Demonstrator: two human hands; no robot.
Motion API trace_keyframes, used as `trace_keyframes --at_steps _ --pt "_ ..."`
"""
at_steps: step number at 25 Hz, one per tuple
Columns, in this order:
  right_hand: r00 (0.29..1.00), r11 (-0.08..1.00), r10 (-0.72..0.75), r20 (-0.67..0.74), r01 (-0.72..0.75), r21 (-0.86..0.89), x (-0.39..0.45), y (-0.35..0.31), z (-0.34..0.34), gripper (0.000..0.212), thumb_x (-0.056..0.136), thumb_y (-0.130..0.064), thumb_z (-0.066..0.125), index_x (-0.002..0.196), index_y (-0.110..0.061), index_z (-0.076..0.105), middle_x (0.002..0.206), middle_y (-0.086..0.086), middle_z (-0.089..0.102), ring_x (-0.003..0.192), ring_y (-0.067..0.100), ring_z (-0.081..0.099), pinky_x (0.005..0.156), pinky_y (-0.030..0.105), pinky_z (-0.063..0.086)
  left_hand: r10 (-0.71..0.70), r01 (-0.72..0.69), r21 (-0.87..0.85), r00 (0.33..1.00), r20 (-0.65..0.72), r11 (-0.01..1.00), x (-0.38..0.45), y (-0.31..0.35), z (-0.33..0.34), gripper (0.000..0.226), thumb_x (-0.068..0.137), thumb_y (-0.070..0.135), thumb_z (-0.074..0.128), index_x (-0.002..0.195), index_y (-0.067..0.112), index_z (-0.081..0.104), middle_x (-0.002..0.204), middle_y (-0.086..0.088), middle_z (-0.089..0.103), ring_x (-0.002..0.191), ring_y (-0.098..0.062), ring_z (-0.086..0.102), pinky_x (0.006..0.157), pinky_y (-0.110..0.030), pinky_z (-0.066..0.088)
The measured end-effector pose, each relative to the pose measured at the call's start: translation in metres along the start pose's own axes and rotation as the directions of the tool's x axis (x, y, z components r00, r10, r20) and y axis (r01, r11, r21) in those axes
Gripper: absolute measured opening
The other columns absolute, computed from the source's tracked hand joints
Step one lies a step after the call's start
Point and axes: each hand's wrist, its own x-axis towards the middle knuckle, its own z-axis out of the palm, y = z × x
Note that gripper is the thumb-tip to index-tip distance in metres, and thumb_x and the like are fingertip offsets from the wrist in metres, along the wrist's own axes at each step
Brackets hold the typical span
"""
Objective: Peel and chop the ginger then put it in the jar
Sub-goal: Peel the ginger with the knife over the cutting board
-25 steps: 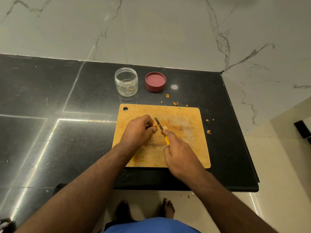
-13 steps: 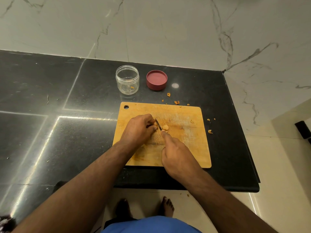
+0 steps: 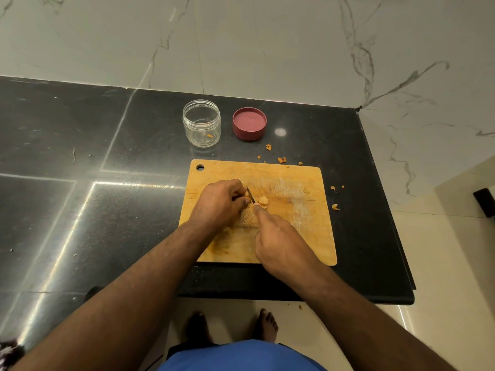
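Ginger, a pale yellow peeled lump [image 3: 263, 200], lies mid-way across the wooden chopping board [image 3: 308, 236], just right of the thin knife blade [image 3: 251, 195]. The left hand [image 3: 218, 203] curls over another piece left of the blade; the right hand [image 3: 278, 242] grips the knife, nearer the lump.

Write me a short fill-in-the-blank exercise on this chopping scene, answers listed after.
1. The clear jar stands with its ____ off.
2. The red lid lies to the ____ of the jar.
3. The right hand holds a ____ over the cutting board.
4. The left hand steadies the ____.

Answers: lid; right; knife; ginger
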Motion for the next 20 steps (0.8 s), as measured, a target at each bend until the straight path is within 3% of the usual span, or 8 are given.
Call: trace_keyframes --at_steps 5,12,20 --pt "1.000 1.000 0.001 0.000 -0.001 -0.006 0.001 0.002 0.000 0.054 0.100 -0.016 0.034 0.153 -0.024 0.022 0.120 0.006 0.055 0.101 0.020 0.054 0.082 0.037 0.049 -0.012 0.012 -0.031 1.000 -0.007 0.999 0.001 -0.002 0.000 0.015 0.089 0.026 0.073 0.103 0.021 0.073 0.096 0.004 0.072 0.086 -0.011 0.063 0.075 -0.033 0.055" --pt "1.000 1.000 0.014 0.020 -0.014 0.000 0.010 0.001 0.003 0.057 0.099 -0.013 0.035 0.154 -0.022 0.022 0.130 0.009 0.055 0.114 0.024 0.054 0.093 0.038 0.049 0.009 -0.009 -0.011 1.000 -0.017 1.000 0.001 -0.003 0.000 0.015 0.090 0.025 0.073 0.103 0.020 0.073 0.097 0.004 0.072 0.086 -0.010 0.062 0.075 -0.031 0.055" --pt "0.998 0.996 0.054 0.022 -0.055 0.064 -0.011 0.005 0.017 0.058 0.102 -0.018 0.033 0.156 -0.024 0.016 0.134 0.005 0.052 0.114 0.019 0.052 0.094 0.036 0.047 0.003 -0.003 0.002 1.000 -0.021 1.000 0.000 -0.003 0.000 0.020 0.089 0.025 0.074 0.107 0.018 0.073 0.100 0.002 0.073 0.088 -0.011 0.063 0.078 -0.031 0.055"
